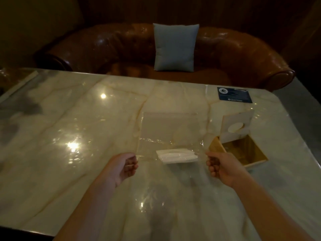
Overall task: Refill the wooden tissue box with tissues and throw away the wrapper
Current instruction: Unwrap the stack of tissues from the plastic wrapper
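A clear plastic wrapper is stretched out above the marble table, held at its near corners. My left hand pinches its left edge and my right hand pinches its right edge. A small white stack of tissues shows at the wrapper's near end, between my hands. The wooden tissue box stands just right of my right hand, its lid with a round hole tipped up, and the inside looks empty.
A dark blue card lies at the table's far right. Behind the table is a brown leather sofa with a pale blue cushion. Lamp reflections glare on the table's left half.
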`<action>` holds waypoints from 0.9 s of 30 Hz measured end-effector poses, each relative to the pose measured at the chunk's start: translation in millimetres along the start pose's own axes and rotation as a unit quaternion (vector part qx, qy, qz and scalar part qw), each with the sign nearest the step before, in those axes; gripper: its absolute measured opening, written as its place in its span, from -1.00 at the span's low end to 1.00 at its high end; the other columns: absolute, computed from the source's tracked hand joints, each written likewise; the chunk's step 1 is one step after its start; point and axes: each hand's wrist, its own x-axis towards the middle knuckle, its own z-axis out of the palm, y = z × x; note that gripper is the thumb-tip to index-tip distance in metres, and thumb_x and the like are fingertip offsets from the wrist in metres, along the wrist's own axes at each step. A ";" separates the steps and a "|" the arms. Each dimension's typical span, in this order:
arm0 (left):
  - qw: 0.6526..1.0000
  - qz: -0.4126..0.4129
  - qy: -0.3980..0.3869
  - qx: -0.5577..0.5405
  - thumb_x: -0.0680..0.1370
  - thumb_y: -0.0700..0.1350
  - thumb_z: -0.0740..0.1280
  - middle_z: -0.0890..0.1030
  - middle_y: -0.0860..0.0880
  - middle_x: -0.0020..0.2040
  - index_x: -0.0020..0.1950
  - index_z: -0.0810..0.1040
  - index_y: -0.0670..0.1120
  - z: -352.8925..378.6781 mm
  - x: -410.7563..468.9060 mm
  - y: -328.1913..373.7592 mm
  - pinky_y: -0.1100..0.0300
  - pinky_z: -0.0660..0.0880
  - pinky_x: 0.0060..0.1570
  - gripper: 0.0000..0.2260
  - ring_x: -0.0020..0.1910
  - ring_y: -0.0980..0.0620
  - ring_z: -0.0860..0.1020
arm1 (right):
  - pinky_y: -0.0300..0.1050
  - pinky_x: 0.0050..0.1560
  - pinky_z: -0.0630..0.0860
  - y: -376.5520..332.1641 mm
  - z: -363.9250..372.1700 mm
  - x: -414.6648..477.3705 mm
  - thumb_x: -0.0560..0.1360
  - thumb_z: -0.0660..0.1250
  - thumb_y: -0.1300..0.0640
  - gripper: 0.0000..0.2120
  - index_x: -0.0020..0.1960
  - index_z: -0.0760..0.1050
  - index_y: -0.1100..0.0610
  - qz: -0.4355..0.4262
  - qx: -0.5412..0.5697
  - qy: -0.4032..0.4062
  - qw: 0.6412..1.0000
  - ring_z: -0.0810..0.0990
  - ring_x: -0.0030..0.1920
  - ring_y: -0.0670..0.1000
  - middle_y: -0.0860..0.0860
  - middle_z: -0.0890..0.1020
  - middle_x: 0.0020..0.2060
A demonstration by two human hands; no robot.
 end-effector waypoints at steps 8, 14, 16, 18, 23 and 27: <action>0.999 0.025 -0.027 0.026 0.51 -0.22 0.26 0.58 -0.04 -0.52 -0.33 0.51 -0.17 -13.9 -8.1 -7.9 0.30 0.49 -0.55 -0.80 -0.55 0.07 0.54 | -0.26 -0.60 0.39 17.5 -9.9 -10.1 0.45 0.28 0.26 -0.84 -0.31 0.46 0.20 -0.024 -0.028 -0.038 0.999 0.44 -0.62 -0.02 0.08 0.53 -0.57; 0.915 -0.087 -0.068 0.387 0.43 -0.22 0.38 0.56 -0.03 -0.45 -0.34 0.57 -0.10 -43.3 -7.7 -50.2 0.28 0.45 -0.36 -0.86 -0.48 0.09 0.50 | -0.22 -0.53 0.49 67.7 -28.4 -10.0 0.45 0.35 0.26 -0.91 -0.22 0.53 0.26 0.094 -0.177 -0.109 0.974 0.60 -0.49 0.04 0.16 0.62 -0.41; 0.905 -0.077 -0.071 0.413 0.43 -0.15 0.42 0.55 -0.04 -0.45 -0.33 0.58 -0.11 -45.7 -4.9 -54.9 0.29 0.43 -0.38 -0.87 -0.52 0.11 0.47 | -0.23 -0.49 0.50 74.9 -29.9 -4.8 0.46 0.35 0.21 -0.87 -0.23 0.54 0.24 0.086 -0.171 -0.106 0.976 0.60 -0.48 0.04 0.17 0.62 -0.40; 0.948 -0.065 -0.051 0.307 0.47 -0.10 0.39 0.61 -0.05 -0.45 -0.26 0.58 -0.15 -43.2 -1.6 -52.6 0.31 0.47 -0.43 -0.84 -0.53 0.08 0.54 | -0.16 -0.41 0.54 75.6 -27.3 1.1 0.47 0.35 0.17 -0.82 -0.26 0.56 0.25 0.069 -0.153 -0.099 0.981 0.60 -0.44 0.06 0.16 0.63 -0.42; 0.982 -0.070 -0.033 0.172 0.52 -0.19 0.31 0.59 -0.12 -0.39 -0.26 0.56 -0.20 -24.6 6.1 -52.1 0.28 0.52 -0.52 -0.83 -0.55 0.02 0.57 | -0.17 -0.51 0.50 68.7 -13.7 15.4 0.49 0.28 0.26 -0.74 -0.36 0.54 0.27 0.051 -0.059 -0.071 0.994 0.52 -0.58 0.04 0.14 0.56 -0.54; 0.991 -0.043 0.007 0.127 0.50 -0.28 0.27 0.62 -0.15 -0.46 -0.31 0.55 -0.26 -16.9 12.2 -44.6 0.15 0.54 -0.36 -0.81 -0.46 -0.09 0.57 | -0.20 -0.59 0.49 57.2 -8.5 20.6 0.48 0.26 0.32 -0.78 -0.34 0.52 0.29 0.032 -0.044 -0.045 0.998 0.51 -0.61 0.00 0.11 0.56 -0.58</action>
